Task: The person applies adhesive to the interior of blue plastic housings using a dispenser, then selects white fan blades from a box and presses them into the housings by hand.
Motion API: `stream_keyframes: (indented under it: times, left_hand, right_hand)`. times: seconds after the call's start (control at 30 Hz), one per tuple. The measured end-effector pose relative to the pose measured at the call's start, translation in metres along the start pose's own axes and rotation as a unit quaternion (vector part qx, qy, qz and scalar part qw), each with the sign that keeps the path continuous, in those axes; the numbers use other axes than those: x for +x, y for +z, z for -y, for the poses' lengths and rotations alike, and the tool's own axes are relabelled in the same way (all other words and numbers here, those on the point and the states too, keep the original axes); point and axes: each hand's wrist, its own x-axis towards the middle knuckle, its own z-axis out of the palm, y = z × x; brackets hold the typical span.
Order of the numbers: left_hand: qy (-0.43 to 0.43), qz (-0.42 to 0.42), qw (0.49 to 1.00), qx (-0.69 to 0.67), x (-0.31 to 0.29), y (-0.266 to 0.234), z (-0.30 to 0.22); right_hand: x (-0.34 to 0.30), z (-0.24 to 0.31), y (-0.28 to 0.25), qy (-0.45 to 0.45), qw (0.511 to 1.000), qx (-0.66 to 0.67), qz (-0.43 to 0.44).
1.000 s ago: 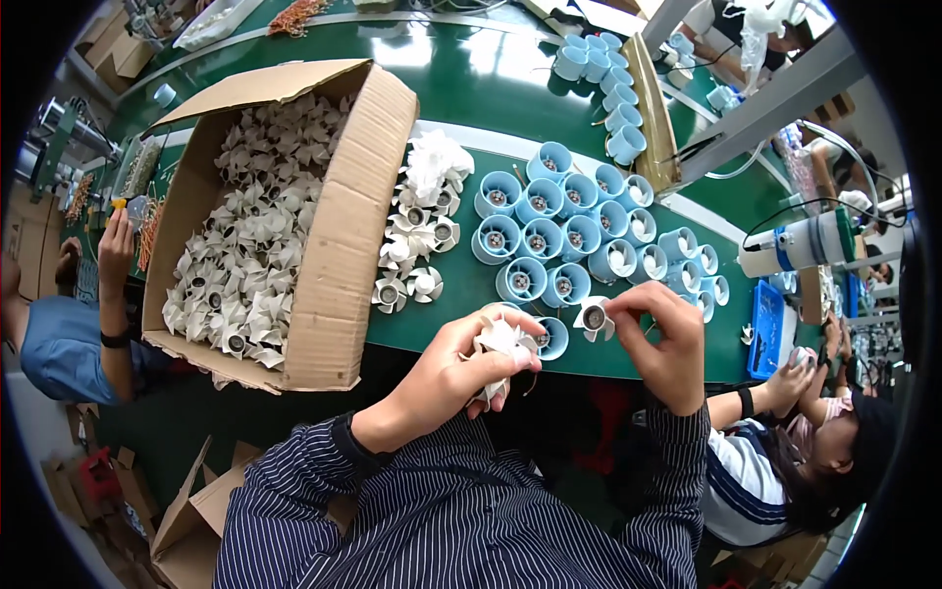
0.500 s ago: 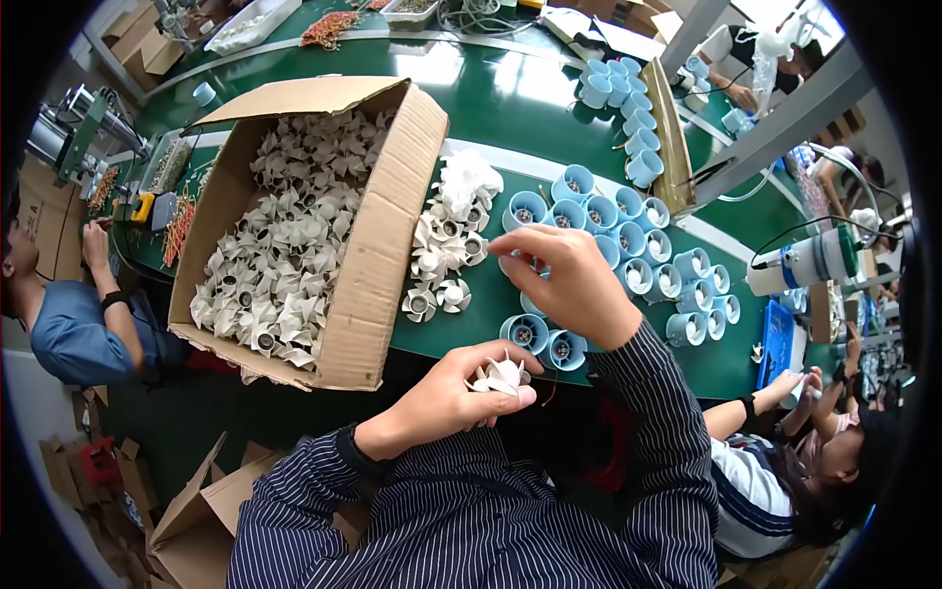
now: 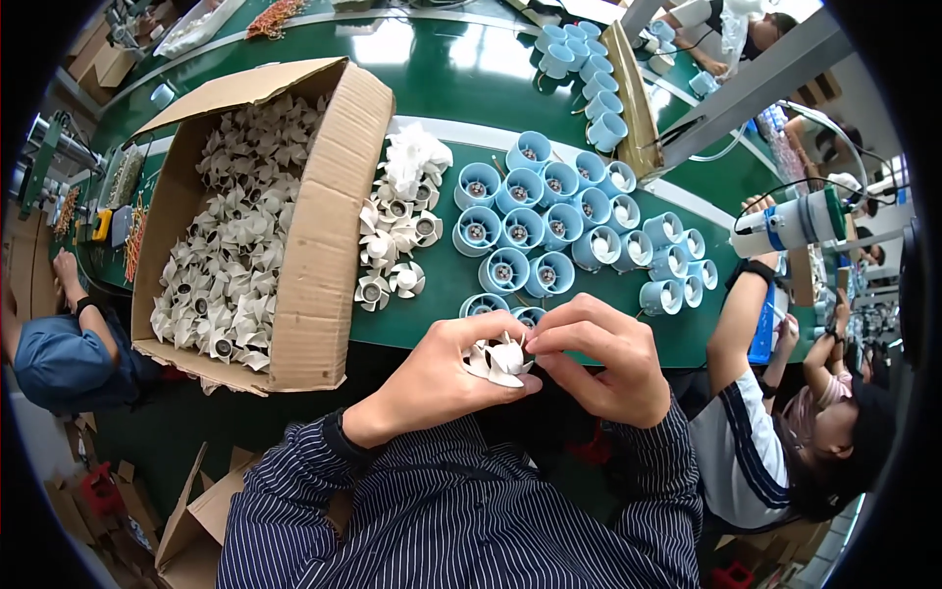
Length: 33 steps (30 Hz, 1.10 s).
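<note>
Low in front of my chest, my left hand (image 3: 427, 368) is closed around white bladed fan wheels (image 3: 502, 361); the fingers hide how many there are. My right hand (image 3: 613, 358) meets it from the right, thumb and fingertips pinched at the edge of a fan wheel's blade. Just beyond the hands, light blue cups (image 3: 502, 271) stand in rows on the green table, with metal parts showing inside. Some cups farther right hold white pieces. Loose fan wheels (image 3: 406, 280) lie left of the cups, beside a crumpled white plastic bag (image 3: 416, 157).
A large open cardboard box (image 3: 329, 226) full of fan wheels stands on the left of the table. More blue cups (image 3: 607, 131) line a tan board (image 3: 633, 98) at the back. A grey post rises at right. Co-workers sit on both sides, the right one's arm (image 3: 738, 314) close by.
My right hand has come down from above the blue cups to the fan wheels in my left hand. The view has shifted, so the table items appear farther left.
</note>
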Motion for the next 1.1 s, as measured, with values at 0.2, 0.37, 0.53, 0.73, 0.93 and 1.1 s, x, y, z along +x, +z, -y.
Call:
stream_keyframes:
  times: [0.2,0.37,0.53,0.73,0.93,1.1]
  left_hand:
    - [0.068,-0.072,0.955,0.279,0.007,0.013,0.000]
    - [0.072,-0.086,0.945,0.307,0.011,0.013,-0.005]
    - [0.096,-0.080,0.949,0.288,0.014,0.012,-0.008]
    - [0.057,-0.049,0.955,0.287,0.015,0.013,-0.008]
    - [-0.019,0.002,0.983,0.184,0.017,0.008,-0.012]
    - [-0.041,0.001,0.995,0.091,0.018,0.005,-0.010]
  right_hand:
    - [-0.007,0.012,0.005,0.030,0.999,-0.036,0.012]
    - [-0.015,0.006,0.006,0.050,0.997,-0.054,-0.024]
    - [-0.027,-0.006,0.002,0.031,0.998,-0.051,-0.037]
    - [-0.017,-0.007,-0.005,-0.060,0.991,-0.104,-0.066]
    - [-0.020,-0.031,-0.014,-0.072,0.987,-0.128,-0.064]
    - [-0.004,-0.087,-0.032,0.188,0.942,-0.138,-0.240]
